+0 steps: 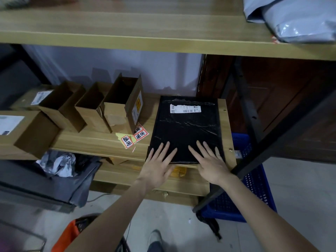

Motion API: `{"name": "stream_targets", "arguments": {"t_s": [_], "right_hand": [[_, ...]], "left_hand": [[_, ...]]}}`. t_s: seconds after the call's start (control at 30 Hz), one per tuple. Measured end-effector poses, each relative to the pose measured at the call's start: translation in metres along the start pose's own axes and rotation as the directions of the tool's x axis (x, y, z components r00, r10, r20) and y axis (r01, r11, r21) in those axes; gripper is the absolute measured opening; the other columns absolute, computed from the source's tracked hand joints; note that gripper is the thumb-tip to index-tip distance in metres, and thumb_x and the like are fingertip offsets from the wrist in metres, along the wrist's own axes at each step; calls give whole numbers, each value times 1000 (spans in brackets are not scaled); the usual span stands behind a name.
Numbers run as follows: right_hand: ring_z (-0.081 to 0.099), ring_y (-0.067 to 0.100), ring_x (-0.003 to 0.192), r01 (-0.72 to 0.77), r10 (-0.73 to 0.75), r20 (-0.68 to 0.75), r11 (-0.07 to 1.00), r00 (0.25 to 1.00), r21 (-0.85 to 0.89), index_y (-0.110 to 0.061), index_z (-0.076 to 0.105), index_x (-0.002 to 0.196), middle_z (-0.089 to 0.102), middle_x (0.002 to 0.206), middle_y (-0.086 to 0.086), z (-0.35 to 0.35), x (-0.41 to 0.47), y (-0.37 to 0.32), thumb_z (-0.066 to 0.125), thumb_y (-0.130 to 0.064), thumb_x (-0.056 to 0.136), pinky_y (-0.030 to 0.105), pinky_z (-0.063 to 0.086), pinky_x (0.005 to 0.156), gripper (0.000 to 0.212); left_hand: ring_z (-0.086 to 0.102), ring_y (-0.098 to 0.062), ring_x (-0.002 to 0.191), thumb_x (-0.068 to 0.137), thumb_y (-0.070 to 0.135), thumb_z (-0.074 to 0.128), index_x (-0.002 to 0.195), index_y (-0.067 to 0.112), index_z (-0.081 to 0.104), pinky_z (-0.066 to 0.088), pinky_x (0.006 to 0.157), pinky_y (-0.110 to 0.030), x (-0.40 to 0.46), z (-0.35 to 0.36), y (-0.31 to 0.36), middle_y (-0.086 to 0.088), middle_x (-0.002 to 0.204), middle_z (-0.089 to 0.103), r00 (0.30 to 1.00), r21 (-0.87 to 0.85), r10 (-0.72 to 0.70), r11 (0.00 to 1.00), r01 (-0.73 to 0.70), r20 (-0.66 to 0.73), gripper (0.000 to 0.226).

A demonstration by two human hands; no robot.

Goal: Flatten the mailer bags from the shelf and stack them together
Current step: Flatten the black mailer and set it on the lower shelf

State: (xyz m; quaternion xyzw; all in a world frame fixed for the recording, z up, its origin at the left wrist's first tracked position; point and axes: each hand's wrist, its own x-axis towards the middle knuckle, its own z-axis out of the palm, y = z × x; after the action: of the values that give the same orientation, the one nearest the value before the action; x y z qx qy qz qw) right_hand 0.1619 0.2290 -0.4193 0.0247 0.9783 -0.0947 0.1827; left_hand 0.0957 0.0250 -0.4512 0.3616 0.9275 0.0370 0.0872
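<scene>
A black mailer bag with a white shipping label lies flat on the wooden middle shelf, at its right end. My left hand presses its near left corner with straight, spread fingers. My right hand lies flat on the near right corner in the same way. More grey mailer bags are bunched up on the top shelf at the far right. Crumpled grey and dark bags sit on a lower level at the left.
Several open cardboard boxes stand in a row left of the black bag, with red-bordered stickers beside them. A blue plastic crate stands on the floor at the right behind a dark metal shelf post.
</scene>
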Motion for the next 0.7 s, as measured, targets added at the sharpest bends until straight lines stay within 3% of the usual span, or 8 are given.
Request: {"name": "stream_targets", "arguments": {"t_s": [0.1,0.23,0.33,0.43,0.53,0.7], "right_hand": [[-25,13,142,6,-8,42,999,999,47,-39,-14,146,-25,155,-6,4,3,7,31,-44,96,43,-14,117,67],[-29,12,140,-12,12,24,1000,1000,23,-41,-18,144,-33,149,-12,13,6,7,17,-66,90,44,-16,116,69],[-29,11,140,-27,23,53,998,998,61,-42,-16,145,-30,152,-11,11,8,7,11,-63,93,43,-16,116,62],[-21,14,144,-42,32,73,991,997,129,-40,-5,148,-20,157,-6,-1,8,3,22,-54,97,45,-11,117,60],[-11,16,146,-24,22,14,984,1000,178,-35,4,150,-12,159,-3,-17,5,-3,38,-48,95,46,-1,119,65],[6,17,146,65,-33,-202,986,979,156,-30,10,150,2,160,-3,-52,-17,-12,43,-47,94,44,15,119,67]], "left_hand": [[-25,-17,142,76,69,-16,142,38,-19,-10,118,-40,3,6,-3,3,155,-25,999,-3,9,1000,-9,35,73],[-26,-15,142,91,64,4,143,39,-19,-12,117,-41,5,5,-1,4,156,-25,998,-12,-26,1000,27,62,61],[-28,-14,141,96,58,11,146,38,-15,-14,117,-40,6,-1,-2,4,155,-27,989,-47,-25,998,32,144,60],[-26,-13,142,97,57,15,149,37,-7,-14,117,-40,9,-14,-2,4,156,-25,978,-111,-21,993,45,206,60],[-25,-14,142,98,54,19,150,35,-1,-13,117,-38,5,-29,0,3,157,-22,992,-111,6,994,8,127,59],[-23,-12,142,98,52,24,150,34,-1,-10,118,-40,-10,-72,3,5,157,-19,998,-78,56,995,-57,-13,60]]}}
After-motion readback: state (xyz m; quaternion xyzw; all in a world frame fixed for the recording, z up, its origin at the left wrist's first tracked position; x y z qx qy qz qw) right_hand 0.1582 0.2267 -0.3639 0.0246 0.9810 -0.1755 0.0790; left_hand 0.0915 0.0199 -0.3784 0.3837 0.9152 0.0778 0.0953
